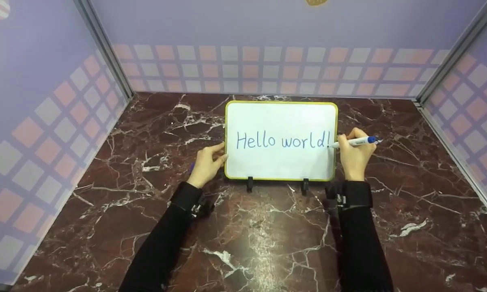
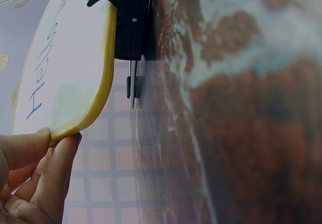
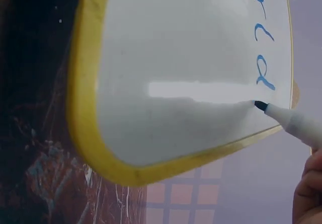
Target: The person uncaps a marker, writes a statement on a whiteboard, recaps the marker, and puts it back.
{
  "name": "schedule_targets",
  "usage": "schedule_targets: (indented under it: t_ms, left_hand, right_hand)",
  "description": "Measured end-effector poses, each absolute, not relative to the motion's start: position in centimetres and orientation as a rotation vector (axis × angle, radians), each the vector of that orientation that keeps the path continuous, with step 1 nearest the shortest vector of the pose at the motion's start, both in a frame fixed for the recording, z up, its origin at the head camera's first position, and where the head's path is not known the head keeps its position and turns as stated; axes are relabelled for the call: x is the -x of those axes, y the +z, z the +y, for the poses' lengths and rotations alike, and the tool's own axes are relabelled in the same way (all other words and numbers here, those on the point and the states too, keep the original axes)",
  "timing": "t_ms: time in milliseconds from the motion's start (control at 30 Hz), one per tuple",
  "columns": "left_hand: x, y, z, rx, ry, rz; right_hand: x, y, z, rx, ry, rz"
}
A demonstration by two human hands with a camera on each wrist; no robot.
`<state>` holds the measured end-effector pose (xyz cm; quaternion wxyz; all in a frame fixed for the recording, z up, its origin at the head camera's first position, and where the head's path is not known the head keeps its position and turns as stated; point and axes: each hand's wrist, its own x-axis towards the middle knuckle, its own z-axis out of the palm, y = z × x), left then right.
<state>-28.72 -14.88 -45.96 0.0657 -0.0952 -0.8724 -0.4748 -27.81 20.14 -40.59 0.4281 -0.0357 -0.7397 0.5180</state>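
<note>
A small whiteboard (image 1: 282, 162) with a yellow frame stands tilted on a black stand (image 1: 250, 184). Blue handwriting (image 1: 283, 140) on it reads "Hello world!". My left hand (image 1: 206, 163) pinches the board's left edge, thumb at the front and fingers behind, as the left wrist view shows. Between the fingers of my right hand (image 1: 356, 156) is a white marker (image 1: 354, 142) with a blue end. Its dark tip (image 3: 260, 105) is at the board's surface by the dot of the exclamation mark; whether it touches is hard to tell.
The board stands on a dark red marbled table (image 1: 259, 235). Behind it rises a lilac wall with a checked band (image 1: 251, 71), and similar panels flank both sides. A small purple thing (image 1: 192, 167) shows beside the left hand, mostly hidden.
</note>
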Motion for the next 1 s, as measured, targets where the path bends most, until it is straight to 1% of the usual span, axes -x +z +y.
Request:
schedule_targets:
  t_ms: [300, 433, 600, 733, 800, 867, 1000]
  left_hand:
    - [28.7, -45.9, -14.9, 0.275, -1.44, -2.661]
    - [28.8, -46.0, -14.7, 0.275, -1.442, -2.64]
    - [29.1, -45.9, -15.0, 0.31, -1.394, -2.662]
    - [29.3, -45.2, -16.3, 0.328, -1.219, -2.695]
    - [29.3, -44.6, -17.4, 0.292, -1.057, -2.708]
    - [28.9, -43.8, -18.4, 0.199, -0.851, -2.75]
    - [28.0, -42.7, -20.2, -0.079, -0.437, -2.916]
  right_hand:
    - [27.8, -40.5, 20.4, 0.09, 1.33, -1.838]
    - [28.0, -40.3, 21.3, 0.096, 1.524, -1.727]
    - [28.1, -39.2, 22.8, 0.088, 1.836, -1.408]
    - [27.2, -37.6, 23.0, 0.041, 1.924, -1.239]
    - [26.7, -36.9, 23.0, 0.016, 1.928, -1.202]
    - [26.3, -36.3, 22.9, -0.005, 1.929, -1.183]
    - [25.9, -35.8, 22.8, -0.044, 1.933, -1.159]
